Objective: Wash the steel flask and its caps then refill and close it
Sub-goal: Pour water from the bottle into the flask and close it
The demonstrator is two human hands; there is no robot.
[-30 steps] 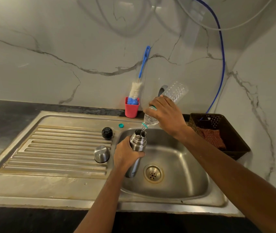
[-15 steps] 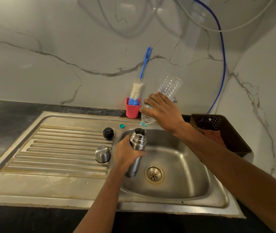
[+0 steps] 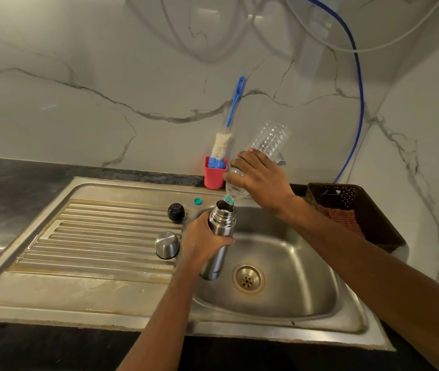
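Note:
My left hand grips the open steel flask upright over the left side of the sink basin. My right hand holds a clear plastic bottle tipped neck-down, its teal-ringed mouth right at the flask's opening. The steel outer cap and the black inner cap stand on the ribbed drainboard, left of the flask. A small teal bottle cap lies on the sink rim behind them.
A red cup with a blue-handled bottle brush stands against the marble wall. A dark perforated basket holding a red cloth sits right of the sink. A blue hose hangs down the wall. The tap is mostly hidden behind the bottle.
The plastic bottle lifted away from the flask and tilted steeper, then came back down so its mouth meets the flask's opening again. The flask stayed in my left hand.

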